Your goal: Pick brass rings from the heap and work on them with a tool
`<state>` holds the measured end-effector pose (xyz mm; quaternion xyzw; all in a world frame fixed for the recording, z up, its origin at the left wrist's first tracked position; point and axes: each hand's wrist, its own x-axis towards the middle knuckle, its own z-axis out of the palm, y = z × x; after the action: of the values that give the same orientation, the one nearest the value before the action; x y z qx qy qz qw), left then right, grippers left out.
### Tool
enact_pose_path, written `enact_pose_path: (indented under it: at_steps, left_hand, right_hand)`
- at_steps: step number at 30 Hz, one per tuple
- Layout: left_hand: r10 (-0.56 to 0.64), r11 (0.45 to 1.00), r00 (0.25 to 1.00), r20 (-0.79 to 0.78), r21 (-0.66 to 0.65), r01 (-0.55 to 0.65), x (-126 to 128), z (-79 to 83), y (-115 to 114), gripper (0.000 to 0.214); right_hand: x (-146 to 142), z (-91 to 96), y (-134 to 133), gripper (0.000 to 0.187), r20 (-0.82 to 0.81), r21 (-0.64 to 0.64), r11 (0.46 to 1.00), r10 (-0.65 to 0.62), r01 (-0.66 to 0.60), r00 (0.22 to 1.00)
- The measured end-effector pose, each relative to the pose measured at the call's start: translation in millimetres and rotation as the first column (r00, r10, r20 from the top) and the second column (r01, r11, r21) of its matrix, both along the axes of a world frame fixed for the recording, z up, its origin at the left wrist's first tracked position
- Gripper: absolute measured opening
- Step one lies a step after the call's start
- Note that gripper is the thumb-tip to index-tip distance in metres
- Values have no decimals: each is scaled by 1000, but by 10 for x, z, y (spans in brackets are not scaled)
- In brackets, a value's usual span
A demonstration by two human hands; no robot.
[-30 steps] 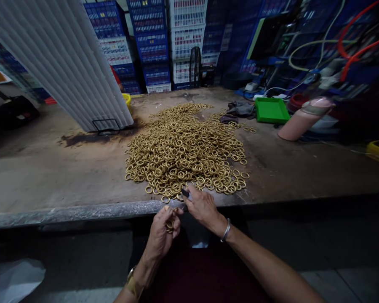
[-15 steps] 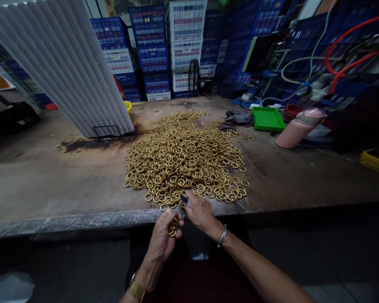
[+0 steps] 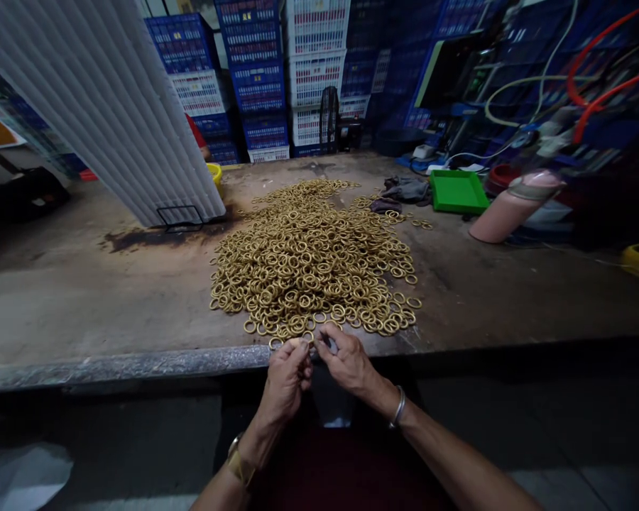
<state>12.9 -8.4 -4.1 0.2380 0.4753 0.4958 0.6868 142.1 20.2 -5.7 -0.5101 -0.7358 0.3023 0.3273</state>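
Your counter [image 3: 111, 305] reaches widest; on it, the pile of brass-coloured rings [image 3: 309, 262] lies at twelve o'clock from you. At the pile's six o'clock, your right hand [image 3: 354, 365] and left hand [image 3: 287, 375] are both closed: the right around a small, mostly hidden dark tool [image 3: 324, 340], the left apparently pinching a single ring [image 3: 312, 336]. Each should be light, stiff, perhaps slippery: grip the rim between thumb and forefinger.

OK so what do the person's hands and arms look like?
Left hand and right hand are ungloved; no sleeves show on the forearms. The left wears a golden band, possibly a watch, the right a slim silvery bangle.
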Motion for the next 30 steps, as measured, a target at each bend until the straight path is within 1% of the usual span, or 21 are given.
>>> enact_pose_path:
  at_steps: [2,5,7,9,12,14,16,19,21,23,25,26,28,30]
  left_hand:
    - [4,999,996,-86,34,-1,4,-23,-9,30]
    - [11,992,968,-252,123,20,4,-43,-23,29]
    - [7,987,949,-314,153,44,5,-40,-27,29]
    - [-21,990,951,-308,128,64,7,-26,-27,28]
    - [-100,991,971,-219,60,116,16,6,-26,29]
    - [-132,989,977,-167,41,140,22,25,-28,29]
    - [-135,989,981,-140,40,142,25,38,-31,30]
    - [-133,988,983,-125,58,141,24,45,-40,30]
    - [-134,987,983,-123,68,143,19,46,-47,29]
    - [-127,988,984,-124,70,137,12,46,-52,28]
    - [-117,989,984,-133,71,127,5,42,-54,28]
    - [-111,990,984,-142,73,122,2,39,-55,27]
    - [-98,989,980,-174,88,115,-2,31,-53,27]
    - [-90,986,971,-220,118,118,-3,23,-49,28]
  right_hand:
    - [-9,24,22,16,-127,-131,991,1,-18,992]
    - [-10,40,53,26,-263,-332,941,-22,-69,964]
    - [-7,29,70,28,-305,-382,920,-41,-83,952]
    - [-7,8,84,26,-295,-356,933,-69,-43,953]
    - [-18,-14,96,23,-252,-284,958,-105,30,962]
    - [-30,-11,97,21,-245,-258,965,-120,55,962]
    - [-40,6,95,20,-269,-265,963,-118,44,956]
    - [-43,27,99,19,-345,-335,942,-105,-17,933]
    - [-32,21,107,19,-350,-367,930,-120,-19,929]
    - [-14,-2,108,19,-285,-334,942,-132,31,949]
    - [6,-26,92,19,-174,-233,969,-123,80,977]
    - [16,-34,76,19,-111,-174,982,-100,80,989]
    - [31,-34,31,18,23,-75,997,-18,20,1000]
    - [38,-18,-16,14,151,-30,997,79,-76,985]
